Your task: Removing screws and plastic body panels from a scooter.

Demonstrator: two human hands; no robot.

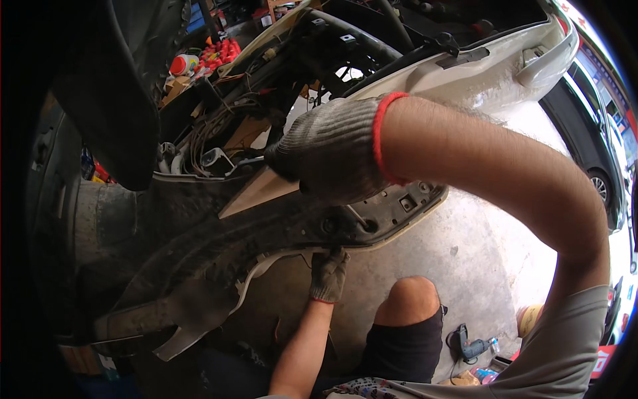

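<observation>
Dark panel (239, 234) borders left hand (329, 276), wiring (201, 136) flanks right hand (339, 151), both grips unclear.

Right hand (335, 153) forward — left hand (328, 276) nearer

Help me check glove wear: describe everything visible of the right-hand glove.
The glove looks ribbed and knitted, pale grey above, near its red cuff, darker below and toward the fingers. Worn on the right hand, it points left in front of a dark panel. What the fingers touch is too dark to tell.
</observation>
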